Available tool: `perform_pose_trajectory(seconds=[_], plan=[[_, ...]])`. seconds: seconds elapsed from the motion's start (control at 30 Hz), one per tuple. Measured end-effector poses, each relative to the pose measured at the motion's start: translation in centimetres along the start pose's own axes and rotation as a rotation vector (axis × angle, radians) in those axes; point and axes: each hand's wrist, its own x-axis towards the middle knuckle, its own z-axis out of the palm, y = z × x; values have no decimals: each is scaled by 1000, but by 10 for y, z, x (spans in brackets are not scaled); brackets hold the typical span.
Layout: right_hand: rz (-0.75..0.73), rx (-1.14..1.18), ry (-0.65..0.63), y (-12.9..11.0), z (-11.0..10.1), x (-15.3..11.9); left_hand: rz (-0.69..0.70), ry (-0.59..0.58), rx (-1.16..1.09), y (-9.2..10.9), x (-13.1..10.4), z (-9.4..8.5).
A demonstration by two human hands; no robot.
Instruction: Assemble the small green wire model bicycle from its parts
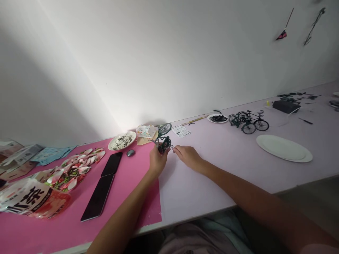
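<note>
My left hand [158,158] is wrapped round a small dark model bicycle [164,144], raised above the table near the edge of the pink mat. Close to its right side, my right hand [186,155] pinches a thin, pale, rod-like piece [172,146] whose tip points at the model. What this piece is cannot be made out. Another bicycle part with a spoked wheel [164,129] lies behind the hands, beside a patterned white packet [146,131]. A printed instruction sheet [181,131] is on the table to the right of that wheel.
Assembled model bicycles [249,121] stand at the right, behind white oval plates [284,148]. A small plate [217,118] holds black parts. On the pink mat [127,197] are two dark phone-like devices [97,195], a dish [122,141], spoons [87,158] and a plastic bag [39,199].
</note>
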Motion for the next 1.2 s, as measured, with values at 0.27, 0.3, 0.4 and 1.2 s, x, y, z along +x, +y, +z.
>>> perform_pose_trajectory(seconds=[0.27, 0.3, 0.4, 1.2], plan=[[320, 733, -197, -1, -4, -1, -12, -31, 10, -5, -3, 7], [337, 753, -204, 0, -5, 1, -22, -37, -10, -6, -2, 8], [369, 766, -177, 4, -4, 4, -58, -30, -70, -11, 1, 10], [151, 383, 391, 12, -18, 13, -27, -299, -184, -20, 17, -10]])
